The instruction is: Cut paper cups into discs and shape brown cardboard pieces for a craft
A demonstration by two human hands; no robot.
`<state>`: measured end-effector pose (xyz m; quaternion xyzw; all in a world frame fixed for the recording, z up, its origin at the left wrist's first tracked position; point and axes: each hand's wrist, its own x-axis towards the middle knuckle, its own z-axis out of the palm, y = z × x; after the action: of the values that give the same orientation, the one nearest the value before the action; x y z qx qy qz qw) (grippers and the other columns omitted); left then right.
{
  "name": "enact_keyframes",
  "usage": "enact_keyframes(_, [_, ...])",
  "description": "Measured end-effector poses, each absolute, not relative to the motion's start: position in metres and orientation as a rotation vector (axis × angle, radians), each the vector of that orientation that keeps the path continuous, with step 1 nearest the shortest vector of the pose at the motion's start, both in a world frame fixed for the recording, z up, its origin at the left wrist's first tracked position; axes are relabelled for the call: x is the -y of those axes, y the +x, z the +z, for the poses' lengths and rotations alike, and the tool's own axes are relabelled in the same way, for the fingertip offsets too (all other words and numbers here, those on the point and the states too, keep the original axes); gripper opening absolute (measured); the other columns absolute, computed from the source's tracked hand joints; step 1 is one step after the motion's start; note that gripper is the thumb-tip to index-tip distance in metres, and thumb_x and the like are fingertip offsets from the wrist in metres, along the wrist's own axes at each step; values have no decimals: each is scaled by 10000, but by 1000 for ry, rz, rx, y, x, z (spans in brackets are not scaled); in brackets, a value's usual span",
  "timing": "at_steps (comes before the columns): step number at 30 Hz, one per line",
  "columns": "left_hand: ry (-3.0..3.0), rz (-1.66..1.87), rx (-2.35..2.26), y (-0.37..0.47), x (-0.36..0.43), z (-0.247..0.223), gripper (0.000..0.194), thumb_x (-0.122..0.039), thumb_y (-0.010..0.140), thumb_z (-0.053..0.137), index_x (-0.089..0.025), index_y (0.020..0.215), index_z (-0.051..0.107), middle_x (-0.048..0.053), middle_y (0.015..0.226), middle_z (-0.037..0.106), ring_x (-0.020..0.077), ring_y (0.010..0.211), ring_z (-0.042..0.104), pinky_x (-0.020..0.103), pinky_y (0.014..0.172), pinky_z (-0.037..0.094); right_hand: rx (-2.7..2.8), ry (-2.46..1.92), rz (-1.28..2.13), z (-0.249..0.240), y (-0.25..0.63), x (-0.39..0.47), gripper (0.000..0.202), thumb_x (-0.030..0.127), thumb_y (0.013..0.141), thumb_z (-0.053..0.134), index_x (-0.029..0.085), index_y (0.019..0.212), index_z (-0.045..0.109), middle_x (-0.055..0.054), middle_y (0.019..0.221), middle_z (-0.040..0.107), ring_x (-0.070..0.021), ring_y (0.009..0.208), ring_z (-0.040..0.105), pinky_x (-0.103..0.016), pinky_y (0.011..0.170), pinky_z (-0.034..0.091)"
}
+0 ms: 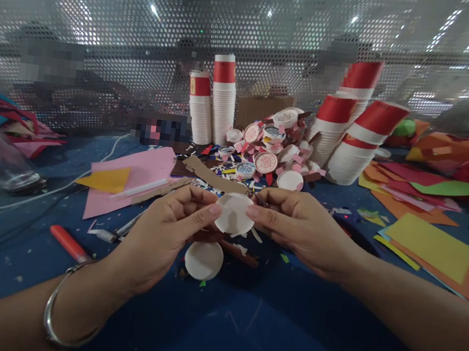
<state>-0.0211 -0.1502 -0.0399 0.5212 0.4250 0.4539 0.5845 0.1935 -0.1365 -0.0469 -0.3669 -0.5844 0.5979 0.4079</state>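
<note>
A small round white disc (235, 214) is held up between my two hands. My left hand (168, 227) pinches its left edge between thumb and fingers. From the other side, my right hand (302, 229) grips the right edge with its thumb; a thin dark item shows by the right fingers, too small to make out. Below the held disc, a second white disc (203, 260) lies on the blue table (240, 335). Behind the hands is a heap of decorated round pieces (266, 161) with pink tabs, and a brown strip (217, 179) lies in front of it.
Stacked paper cups (222, 100) stand at the back, with more leaning stacks (360, 142) on the right. Pink paper (131, 177), a red-handled tool (68, 243) and a clear glass (0, 155) are at left. Coloured sheets (433, 245) lie right. A perforated screen (253, 24) rises behind.
</note>
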Motion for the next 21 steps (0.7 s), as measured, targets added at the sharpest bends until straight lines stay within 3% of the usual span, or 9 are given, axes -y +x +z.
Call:
enact_keyframes(7, [1359, 934, -935, -24, 149, -40, 195, -305, 915, 754, -220, 1085, 708, 47, 1029, 780, 178, 902, 759, 259, 793, 614, 1492, -949, 1482, -49, 196, 136, 356, 455, 801, 832, 162, 871, 642, 43, 667, 563, -64, 535, 378, -225, 483, 217])
enact_keyframes(16, [1407, 900, -991, -28, 146, -39, 242, -342, 873, 788, -212, 1068, 732, 70, 1035, 785, 195, 870, 765, 278, 787, 601, 1529, -1000, 1439, -49, 196, 136, 385, 478, 789, 829, 149, 932, 687, 2, 731, 644, -91, 586, 478, -226, 505, 289])
enact_keyframes(21, [1539, 797, -1033, -39, 140, -29, 269, -434, 862, 767, -194, 985, 765, 94, 909, 789, 201, 759, 741, 276, 672, 576, 1544, -982, 1425, -49, 198, 136, 386, 492, 788, 823, 154, 911, 683, 28, 669, 590, -71, 525, 401, -225, 458, 219])
